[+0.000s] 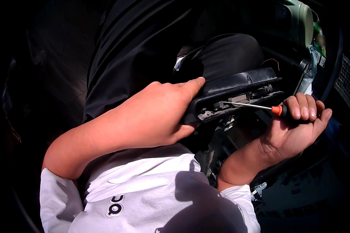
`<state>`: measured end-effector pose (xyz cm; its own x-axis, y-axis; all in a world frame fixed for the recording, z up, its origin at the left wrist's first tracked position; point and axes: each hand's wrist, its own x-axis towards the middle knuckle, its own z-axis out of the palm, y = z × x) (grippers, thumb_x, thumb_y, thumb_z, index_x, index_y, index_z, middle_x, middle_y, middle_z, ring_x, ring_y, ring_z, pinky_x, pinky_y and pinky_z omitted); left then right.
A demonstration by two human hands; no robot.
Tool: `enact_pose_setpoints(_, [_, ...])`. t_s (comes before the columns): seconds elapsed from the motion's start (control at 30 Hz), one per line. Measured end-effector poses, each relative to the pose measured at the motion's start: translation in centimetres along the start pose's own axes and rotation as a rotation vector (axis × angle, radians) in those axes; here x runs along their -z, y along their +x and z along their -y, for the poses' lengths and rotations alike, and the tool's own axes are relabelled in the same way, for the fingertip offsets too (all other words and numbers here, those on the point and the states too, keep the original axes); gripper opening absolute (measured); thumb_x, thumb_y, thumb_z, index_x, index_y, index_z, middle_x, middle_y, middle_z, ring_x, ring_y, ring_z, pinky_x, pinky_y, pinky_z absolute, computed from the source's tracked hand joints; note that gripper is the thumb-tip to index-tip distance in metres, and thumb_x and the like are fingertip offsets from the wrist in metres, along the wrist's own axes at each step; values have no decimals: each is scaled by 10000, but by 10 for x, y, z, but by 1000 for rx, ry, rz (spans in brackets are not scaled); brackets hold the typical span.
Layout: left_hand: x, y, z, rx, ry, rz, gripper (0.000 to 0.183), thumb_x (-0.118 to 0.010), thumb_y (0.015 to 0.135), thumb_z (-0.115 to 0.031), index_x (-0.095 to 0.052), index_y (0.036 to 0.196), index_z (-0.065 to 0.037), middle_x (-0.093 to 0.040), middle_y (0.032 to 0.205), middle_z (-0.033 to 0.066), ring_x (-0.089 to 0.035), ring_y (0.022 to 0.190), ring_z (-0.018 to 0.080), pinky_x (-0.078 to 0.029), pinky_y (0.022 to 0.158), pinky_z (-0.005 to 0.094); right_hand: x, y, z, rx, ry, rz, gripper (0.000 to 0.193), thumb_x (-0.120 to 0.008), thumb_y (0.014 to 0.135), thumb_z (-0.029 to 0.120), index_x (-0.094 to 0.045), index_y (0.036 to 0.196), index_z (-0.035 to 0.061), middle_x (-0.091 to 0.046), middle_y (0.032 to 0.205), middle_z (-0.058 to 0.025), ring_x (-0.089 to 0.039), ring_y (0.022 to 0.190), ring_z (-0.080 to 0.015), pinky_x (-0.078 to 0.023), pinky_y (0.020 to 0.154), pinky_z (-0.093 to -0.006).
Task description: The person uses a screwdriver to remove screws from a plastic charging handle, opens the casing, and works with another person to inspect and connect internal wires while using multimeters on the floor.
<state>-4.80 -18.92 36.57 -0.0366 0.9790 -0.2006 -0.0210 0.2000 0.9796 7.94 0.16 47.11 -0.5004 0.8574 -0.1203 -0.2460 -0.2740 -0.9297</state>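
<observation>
A long black plastic housing (241,82) lies across my lap, its open, dusty inner side with clips and ribs facing me. My left hand (169,106) is closed round its left end, the thumb below and the fingers above or behind, partly hidden. In my right hand (293,130) is a screwdriver (277,110) with a black handle and an orange collar. Its thin metal shaft points left, and the tip reaches the recess of the housing near a small grey part; whether it touches cannot be made out.
At the upper right stands a pale green rounded casing (306,25) with a green package (319,40) beside it. Crumpled silvery plastic (308,73) hangs below. A grey gridded panel (348,81) is at the far right. My dark-clad knee (233,54) rises behind the housing.
</observation>
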Motion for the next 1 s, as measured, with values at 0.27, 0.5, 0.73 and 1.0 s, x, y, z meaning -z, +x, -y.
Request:
enact_pose_setpoints(0.27, [12,9,5,48,-22,52,772,-725,733,-49,-382,1410,95,-661,1075,265,-695,899,374,-565,802,383,3,19,-10,-71,53,-115,296,-520,1025,330,-554,869,81,-485,666,19,-474,559,-95,-451,457,-253])
enact_pose_setpoints(0.5, [8,7,6,50,-33,40,780,-726,723,-45,-382,1409,98,-664,1066,265,-695,897,376,-564,810,383,8,23,-14,-115,31,-204,257,-544,1015,297,-535,863,90,-469,657,25,-441,533,-85,-437,460,-236])
enact_pose_setpoints(0.73, [8,8,3,59,-42,64,774,-720,726,-52,-386,1407,101,-668,1045,267,-699,858,371,-564,789,383,6,23,-14,-111,36,-223,245,-540,1019,286,-509,885,83,-445,653,30,-426,533,-76,-415,449,-225])
enact_pose_setpoints(1.0, [6,7,3,41,-26,35,755,-717,743,-63,-390,1403,102,-672,1035,264,-703,839,367,-565,775,380,11,25,-12,-151,67,-236,253,-532,1023,287,-494,879,82,-437,651,33,-413,527,-71,-407,441,-220])
